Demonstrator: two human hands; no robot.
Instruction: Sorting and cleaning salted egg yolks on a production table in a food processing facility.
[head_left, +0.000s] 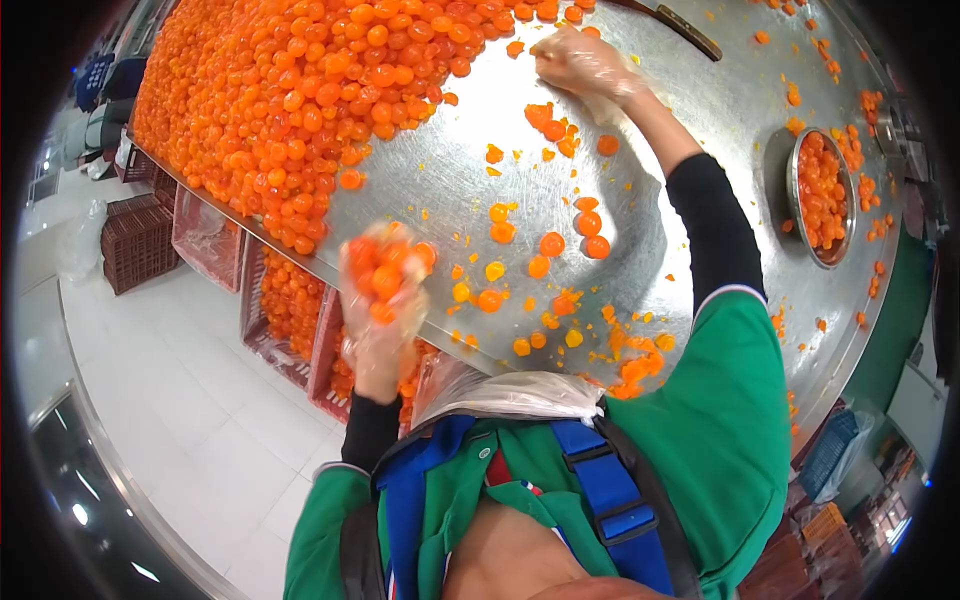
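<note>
My left hand (375, 341), in a clear plastic glove, cups several orange egg yolks (386, 281) above the near left edge of the steel table (450, 172). It is slightly blurred. Farther up, my right hand (576, 61), gloved the same way, is low over the table with its fingers curled. Whether anything is inside those fingers is hidden. Just left of it ends a large heap of glossy yolks (300, 97). Between my hands lie scattered single yolks (552, 244) and yellow crumbs; crushed yolk (641, 367) is smeared near my waist.
A round metal bowl (847, 247) of yolks stands at the right. A wooden-handled tool (690, 34) lies at the far side. Below the table's left edge are red plastic crates (202, 240), some with yolks; a brown crate (137, 251) sits on the tiled floor.
</note>
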